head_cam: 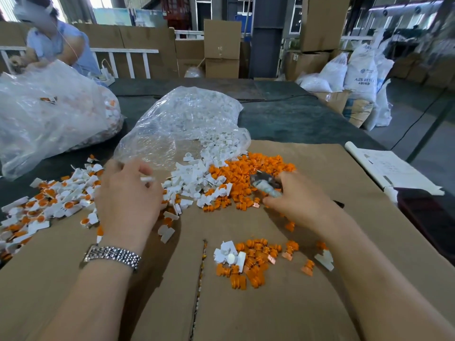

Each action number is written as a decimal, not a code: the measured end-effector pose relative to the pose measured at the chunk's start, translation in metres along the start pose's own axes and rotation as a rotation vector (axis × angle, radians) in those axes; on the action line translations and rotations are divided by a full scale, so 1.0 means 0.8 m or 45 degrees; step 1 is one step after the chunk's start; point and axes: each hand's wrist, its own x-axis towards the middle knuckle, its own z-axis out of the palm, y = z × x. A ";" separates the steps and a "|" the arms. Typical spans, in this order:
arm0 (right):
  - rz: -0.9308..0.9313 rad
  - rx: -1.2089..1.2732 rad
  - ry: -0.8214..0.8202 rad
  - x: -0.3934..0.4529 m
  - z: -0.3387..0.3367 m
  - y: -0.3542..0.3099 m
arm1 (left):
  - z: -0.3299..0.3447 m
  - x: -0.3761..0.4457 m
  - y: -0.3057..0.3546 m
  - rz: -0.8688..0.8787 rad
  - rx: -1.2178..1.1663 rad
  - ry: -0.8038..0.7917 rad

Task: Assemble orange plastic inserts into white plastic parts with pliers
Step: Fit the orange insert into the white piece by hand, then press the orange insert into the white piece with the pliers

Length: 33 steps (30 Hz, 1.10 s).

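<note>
My left hand (128,198) hovers over the cardboard sheet (320,168) and pinches a white plastic part (147,179) at its fingertips. My right hand (298,200) grips pliers (264,183) with wrapped handles; their jaws point left at the heap of orange inserts (246,173). Loose white parts (194,180) lie in a pile between my hands. At the left lies a spread of white parts with orange inserts fitted (46,205). A small mixed cluster of orange inserts and white parts (248,262) sits near me.
A clear bag of white parts (187,119) lies open behind the piles. A bigger clear bag (49,114) sits at the far left, with a person (56,43) behind it. Papers (389,168) and a dark object (428,212) lie at the right edge. Boxes and sacks stand beyond.
</note>
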 end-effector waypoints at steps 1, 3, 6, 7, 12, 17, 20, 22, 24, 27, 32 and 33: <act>0.006 -0.047 0.027 0.002 0.006 0.003 | 0.001 0.000 -0.002 0.036 0.057 0.010; -0.006 -0.083 0.052 0.002 0.014 0.005 | 0.004 -0.004 0.003 0.185 -0.017 -0.030; -0.013 -0.066 0.081 0.001 0.020 0.004 | 0.017 -0.021 0.016 0.520 -0.107 -0.297; -0.012 -0.071 0.088 0.000 0.021 0.003 | 0.022 -0.026 0.018 0.627 -0.052 -0.365; -0.027 -0.129 0.067 -0.003 0.023 -0.001 | 0.035 -0.032 0.015 0.796 0.166 -0.458; -0.030 -0.065 0.074 -0.004 0.027 0.002 | 0.036 -0.037 0.020 0.910 0.079 -0.524; -0.172 0.047 0.207 -0.006 0.024 0.000 | 0.032 -0.042 0.025 0.923 -0.021 -0.538; -0.373 0.020 0.338 -0.007 0.022 -0.006 | 0.027 -0.041 0.028 0.854 -0.079 -0.508; -0.494 -0.108 0.387 -0.007 0.023 -0.016 | 0.024 -0.039 0.031 0.781 -0.131 -0.470; -0.524 -0.294 0.312 -0.005 0.033 -0.027 | 0.021 -0.039 0.035 0.588 -0.275 -0.474; -0.541 -0.324 0.241 -0.006 0.040 -0.030 | 0.014 -0.040 0.037 0.169 -0.666 -0.673; -0.544 -0.308 0.258 -0.007 0.040 -0.030 | 0.013 -0.039 0.037 0.135 -0.715 -0.698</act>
